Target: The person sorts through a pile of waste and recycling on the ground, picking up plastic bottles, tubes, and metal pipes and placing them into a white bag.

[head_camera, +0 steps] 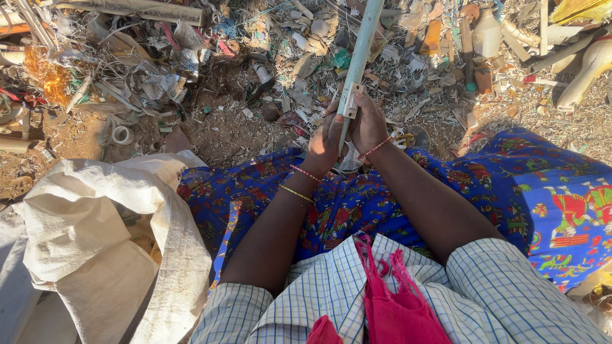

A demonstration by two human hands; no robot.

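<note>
Pipe: a long pale grey-green pipe (pixel 362 48) stands in front of the seated person, its long axis running from about 6 o'clock at the hands up towards 12 o'clock, tipped slightly to 1 o'clock, and passing out of the top of the view.
Fitting: a small whitish clip or bracket (pixel 349 100) sits on the pipe just above the fingers, touching them (what it is exactly, I cannot tell).
Left hand: the left hand (pixel 324 145) is clenched round the lower stretch of the pipe, on its 9 o'clock side, thumb up near the fitting.
Right hand: the right hand (pixel 368 126) grips the same stretch from the 3 o'clock side, fingers reaching up onto the fitting; it sits a little higher on the pipe than the left.
Nearer hand: both are on the pipe, touching each other, but the right is the closer one to the fitting.
Lower end: hidden behind the hands and the lap, so I cannot say where the pipe ends.
Lap: a blue patterned cloth (pixel 523 191) spreads below the hands at 6 o'clock.
Sack: a big white woven sack (pixel 95 229) lies open at about 8 o'clock, well apart from the hands.
Ground: a heap of plastic scrap (pixel 191 57) (shreds, strips, bottles) covers the earth from 10 to 2 o'clock, beyond the pipe.
</note>
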